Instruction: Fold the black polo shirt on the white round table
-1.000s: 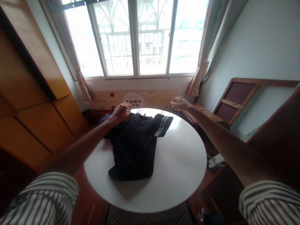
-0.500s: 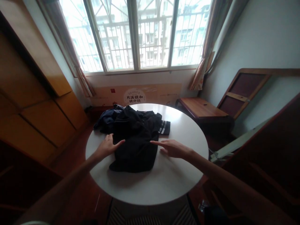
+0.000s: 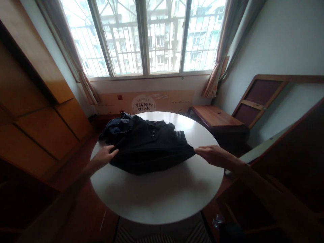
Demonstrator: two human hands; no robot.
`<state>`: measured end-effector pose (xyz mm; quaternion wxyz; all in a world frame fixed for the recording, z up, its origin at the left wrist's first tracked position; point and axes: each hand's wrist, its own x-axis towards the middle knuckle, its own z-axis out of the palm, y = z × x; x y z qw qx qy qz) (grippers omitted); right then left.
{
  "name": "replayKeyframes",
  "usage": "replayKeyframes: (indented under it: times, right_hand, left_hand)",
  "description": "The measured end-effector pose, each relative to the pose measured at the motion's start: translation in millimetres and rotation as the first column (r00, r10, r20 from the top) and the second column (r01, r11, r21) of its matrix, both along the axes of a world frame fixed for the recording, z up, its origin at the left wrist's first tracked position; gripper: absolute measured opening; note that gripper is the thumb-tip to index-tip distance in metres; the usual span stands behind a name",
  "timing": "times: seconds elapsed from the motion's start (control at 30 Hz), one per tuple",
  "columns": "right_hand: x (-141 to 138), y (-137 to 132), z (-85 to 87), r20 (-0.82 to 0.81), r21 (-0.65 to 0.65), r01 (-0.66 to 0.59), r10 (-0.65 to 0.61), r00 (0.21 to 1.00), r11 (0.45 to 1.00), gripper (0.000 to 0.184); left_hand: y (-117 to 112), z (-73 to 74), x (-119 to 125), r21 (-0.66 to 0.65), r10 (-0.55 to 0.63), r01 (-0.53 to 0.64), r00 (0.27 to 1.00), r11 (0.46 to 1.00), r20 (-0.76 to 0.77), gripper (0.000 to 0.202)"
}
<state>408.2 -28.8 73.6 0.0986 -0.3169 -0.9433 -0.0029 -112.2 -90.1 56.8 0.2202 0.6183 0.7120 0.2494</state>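
Note:
A black polo shirt (image 3: 154,145) with a buttoned placket and pale stripes on one sleeve lies on the round white table (image 3: 157,202), its collar toward the window. My left hand (image 3: 105,156) pinches the shirt's left edge. On the other side, my right hand (image 3: 209,153) is closed on the right edge and draws it out to a taut point. The lower part of the shirt is stretched between both hands, slightly raised off the table. Behind my left hand, a dark navy heap of cloth (image 3: 115,126) touches the shirt.
Beyond the table stand a printed cardboard panel (image 3: 174,99) and a barred window (image 3: 164,40). A wooden bench (image 3: 217,115) is at the back right. Wooden cabinets (image 3: 45,131) line the left side. A dark red panel (image 3: 291,162) rises close by my right arm.
Both hands have closed on the shirt's edges and moved apart, the right one farther right. The shirt's lower part has spread wide and lifted a little.

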Motion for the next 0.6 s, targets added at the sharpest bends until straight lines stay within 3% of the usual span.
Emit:
replayKeyframes:
  times: [0.1, 0.17, 0.23, 0.33, 0.43, 0.5, 0.53, 0.6]
  right_hand:
    - [31.2, 9.0, -1.5, -0.004, -0.226, 0.007, -0.008, 1.000, 0.974, 0.025]
    - [34.8, 20.9, -1.3, -0.018, -0.307, 0.044, -0.052, 0.998, 0.951, 0.026]
    - [24.0, 38.2, 2.1, -0.137, -0.305, 0.095, -0.142, 0.980, 0.948, 0.027]
    - [-11.1, 72.1, 9.6, -0.283, -0.420, 0.191, -0.328, 0.901, 0.887, 0.037]
    - [-52.7, 107.0, 11.8, -0.152, -0.579, 0.380, -0.553, 0.819, 0.722, 0.067]
    - [-75.9, 126.0, 8.4, -0.036, -0.592, 0.507, -0.649, 0.760, 0.626, 0.095]
    - [-85.0, 133.5, 5.8, 0.010, -0.573, 0.548, -0.663, 0.748, 0.610, 0.102]
    - [-97.8, 144.8, -0.3, 0.056, -0.511, 0.570, -0.637, 0.769, 0.643, 0.096]
  left_hand:
    - [-6.4, 8.2, -7.5, -0.107, -0.079, 0.081, 0.997, 0.991, 0.017, 0.053]
    - [-2.4, 19.4, 2.5, -0.020, -0.057, 0.054, 0.983, 0.998, -0.176, 0.053]
    - [11.9, 33.7, 23.8, 0.148, 0.007, 0.052, 0.929, 0.988, -0.371, 0.048]
    - [54.2, 51.0, 67.8, 0.267, -0.045, 0.190, 0.881, 0.945, -0.471, 0.035]
    - [111.0, 53.9, 110.3, 0.170, -0.147, 0.286, 0.817, 0.943, -0.557, 0.030]
    - [147.5, 48.2, 130.9, 0.101, -0.158, 0.277, 0.771, 0.955, -0.617, 0.031]
    - [163.5, 44.2, 138.4, 0.074, -0.163, 0.269, 0.755, 0.960, -0.636, 0.032]
    - [189.5, 35.3, 148.4, 0.028, -0.178, 0.258, 0.738, 0.966, -0.651, 0.037]
